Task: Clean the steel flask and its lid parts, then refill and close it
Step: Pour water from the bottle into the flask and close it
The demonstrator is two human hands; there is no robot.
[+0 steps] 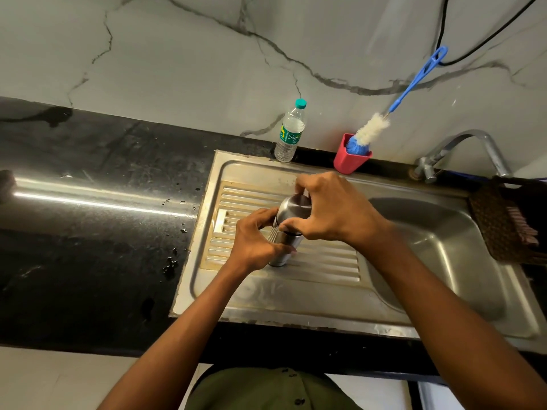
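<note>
The steel flask (281,250) stands upright on the ribbed drainboard (325,261) of the steel sink. My left hand (254,241) grips the flask's body from the left. My right hand (328,211) is curled over the steel lid (293,207) on top of the flask, thumb and fingers around it. A dark band shows where lid and body meet. The flask's lower part is half hidden by my left hand.
A plastic water bottle (290,131) with a teal cap stands at the sink's back edge. A red cup (350,158) holds a blue-handled bottle brush (373,130). The tap (461,152) is at the right above the basin (438,247). Wet black counter (88,217) lies left.
</note>
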